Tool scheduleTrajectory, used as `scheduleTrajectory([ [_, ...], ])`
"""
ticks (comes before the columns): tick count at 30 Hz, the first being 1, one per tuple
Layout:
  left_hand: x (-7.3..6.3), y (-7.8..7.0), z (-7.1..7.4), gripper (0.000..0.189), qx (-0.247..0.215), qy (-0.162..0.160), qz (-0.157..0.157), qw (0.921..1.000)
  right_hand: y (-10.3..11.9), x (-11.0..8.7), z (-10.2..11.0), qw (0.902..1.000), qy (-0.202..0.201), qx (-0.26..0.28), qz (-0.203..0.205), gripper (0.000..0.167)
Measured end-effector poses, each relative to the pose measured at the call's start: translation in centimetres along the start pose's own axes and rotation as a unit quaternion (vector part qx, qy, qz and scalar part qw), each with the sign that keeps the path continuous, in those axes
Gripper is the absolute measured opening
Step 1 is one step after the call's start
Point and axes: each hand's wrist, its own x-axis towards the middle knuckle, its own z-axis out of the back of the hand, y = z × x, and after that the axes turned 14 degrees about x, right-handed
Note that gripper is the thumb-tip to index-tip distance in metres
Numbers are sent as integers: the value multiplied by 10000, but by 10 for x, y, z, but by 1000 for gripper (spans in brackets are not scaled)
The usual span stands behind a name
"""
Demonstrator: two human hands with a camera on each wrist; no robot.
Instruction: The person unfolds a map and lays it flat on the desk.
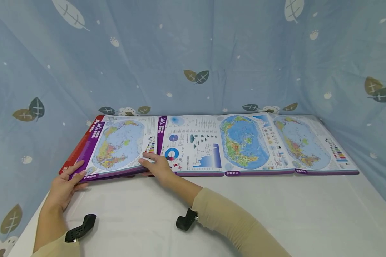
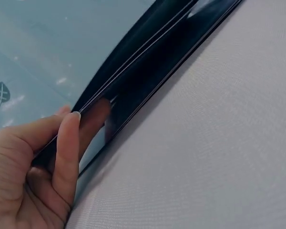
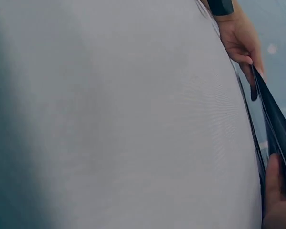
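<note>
A glossy world map sheet (image 1: 119, 146) with a purple left border lies at the left end of a row of printed sheets. My left hand (image 1: 62, 187) grips its near left corner, fingertips on top. At the near right corner, my right hand (image 1: 161, 169) pinches the same sheet, with fingers above and below the edge. In the left wrist view, the left hand (image 2: 38, 167) holds the dark sheet edge (image 2: 148, 67), which bows up over another layer. The right wrist view has the right hand (image 3: 279, 205) at the lower right, fingers at the layered edges.
Under the held map, a red-bordered sheet (image 1: 78, 150) sticks out leftward. To the right lie a chart page (image 1: 199, 128), a relief world map (image 1: 244, 142) and another world map (image 1: 302, 142) on the white table (image 1: 244, 207). A blue leaf-print curtain (image 1: 193, 46) hangs behind.
</note>
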Motion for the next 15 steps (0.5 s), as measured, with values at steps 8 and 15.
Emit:
scheduleTrajectory([
  [8, 1, 3, 3, 63, -402, 1008, -107, 9940, 0, 3, 4, 9992, -350, -101, -160, 48],
  [15, 2, 7, 7, 47, -1787, 1704, -515, 9677, -1, 2, 0, 9905, -242, -1319, 294, 49],
])
